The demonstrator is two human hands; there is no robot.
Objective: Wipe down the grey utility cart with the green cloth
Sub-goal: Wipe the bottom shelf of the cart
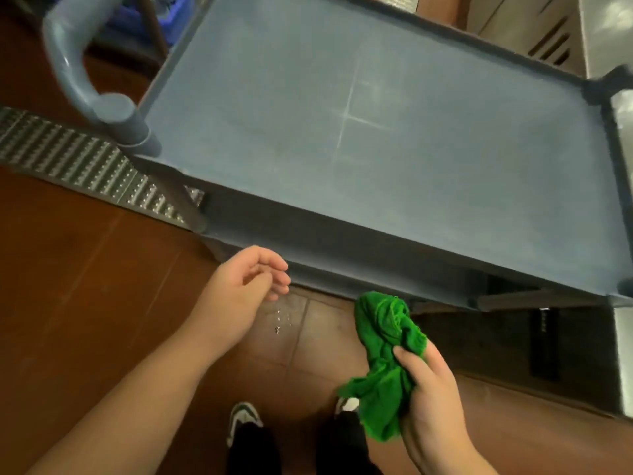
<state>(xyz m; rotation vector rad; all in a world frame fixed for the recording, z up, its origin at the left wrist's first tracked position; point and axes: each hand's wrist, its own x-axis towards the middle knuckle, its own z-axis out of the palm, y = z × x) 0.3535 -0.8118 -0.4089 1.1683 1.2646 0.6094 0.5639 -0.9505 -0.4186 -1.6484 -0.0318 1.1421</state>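
The grey utility cart fills the upper middle of the view, its flat top shelf bare, with pale scratch lines near the centre. Its curved handle rises at the left end. My right hand is low at the right, below the cart's near edge, closed around the bunched green cloth, which sticks out above and below my fingers. My left hand hovers just in front of the cart's near rim, fingers loosely curled and apart, holding nothing. Water drops fall beneath it.
A metal floor grate runs along the left, beside the cart's handle end. Brown floor tiles lie under me, and my shoes show at the bottom. A steel counter or cabinet stands at the right edge. Blue crates sit beyond the handle.
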